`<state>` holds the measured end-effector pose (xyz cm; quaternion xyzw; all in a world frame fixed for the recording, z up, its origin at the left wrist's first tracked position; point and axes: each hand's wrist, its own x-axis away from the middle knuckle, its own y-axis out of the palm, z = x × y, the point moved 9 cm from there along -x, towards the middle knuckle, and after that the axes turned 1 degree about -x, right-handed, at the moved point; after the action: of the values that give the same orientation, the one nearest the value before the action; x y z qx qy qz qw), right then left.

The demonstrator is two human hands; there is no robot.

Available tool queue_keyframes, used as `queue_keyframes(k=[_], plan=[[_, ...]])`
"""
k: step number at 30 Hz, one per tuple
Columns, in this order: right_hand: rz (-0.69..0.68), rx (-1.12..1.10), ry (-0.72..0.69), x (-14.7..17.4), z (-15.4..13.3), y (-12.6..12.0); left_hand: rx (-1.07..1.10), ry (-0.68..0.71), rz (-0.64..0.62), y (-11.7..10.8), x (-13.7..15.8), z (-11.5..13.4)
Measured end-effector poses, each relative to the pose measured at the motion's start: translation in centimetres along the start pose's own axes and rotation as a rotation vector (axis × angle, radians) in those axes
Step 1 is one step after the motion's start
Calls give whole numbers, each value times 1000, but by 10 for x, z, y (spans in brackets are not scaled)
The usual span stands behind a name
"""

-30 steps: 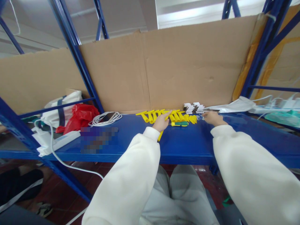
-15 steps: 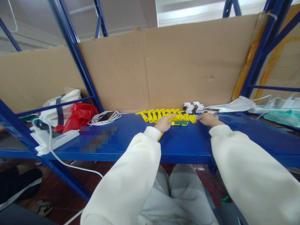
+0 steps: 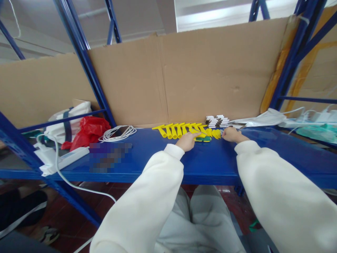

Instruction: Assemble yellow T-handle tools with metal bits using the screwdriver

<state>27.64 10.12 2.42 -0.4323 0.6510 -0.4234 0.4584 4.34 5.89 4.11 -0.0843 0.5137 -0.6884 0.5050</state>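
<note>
Bench edge (image 3: 210,179) lies at six o'clock, red bag (image 3: 91,130) at ten, yellow parts (image 3: 179,131) at twelve; left hand (image 3: 186,141), right hand (image 3: 231,134): grip indeterminable.

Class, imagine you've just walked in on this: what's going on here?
Someone in white sleeves has both hands over a blue shelf. The left hand is at a row of yellow T-shaped parts, next to a green-and-yellow screwdriver. The right hand is beside small yellow pieces, with stacked white pieces behind them. Whether either hand grips anything is unclear.
</note>
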Motion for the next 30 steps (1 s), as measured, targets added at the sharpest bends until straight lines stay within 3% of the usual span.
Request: queue_keyframes(k=[4, 9, 16, 30], plan=[[126, -317, -141, 5, -25, -16, -43, 17, 8, 0, 1, 3], [84, -811, -361, 21, -67, -15, -118, 63, 3, 4, 0, 9], [5, -801, -490, 20, -87, 2, -372, 146, -92, 16, 0, 14], [-52, -795, -371, 33, -88, -1, -441, 152, -109, 15, 2, 18]])
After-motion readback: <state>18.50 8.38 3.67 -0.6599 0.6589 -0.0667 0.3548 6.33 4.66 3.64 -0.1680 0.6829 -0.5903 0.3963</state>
